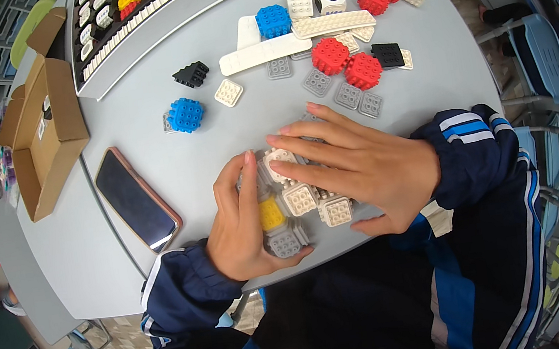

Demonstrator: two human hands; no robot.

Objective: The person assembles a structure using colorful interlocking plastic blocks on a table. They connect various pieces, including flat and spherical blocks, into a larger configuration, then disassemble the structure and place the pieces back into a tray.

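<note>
A build of snap-together plastic blocks (299,199), white, grey and one yellow, lies between my hands near the table's front edge. My left hand (233,227) grips its left side, with the fingers along the far left and the thumb at the near grey block (285,243). Across its right part my right hand (364,166) is stretched out, fingers spread and fingertips on the white block (281,165) at the far end. The right thumb stands apart from the build. Under the right fingers, part of the build is hidden.
Beyond my hands lie red blocks (363,70), blue blocks (185,115), black pieces (388,55), grey plates (317,82) and a long white beam (265,53). A phone (136,198) and an open cardboard box (49,135) are at the left. A block tray (132,41) stands at the back.
</note>
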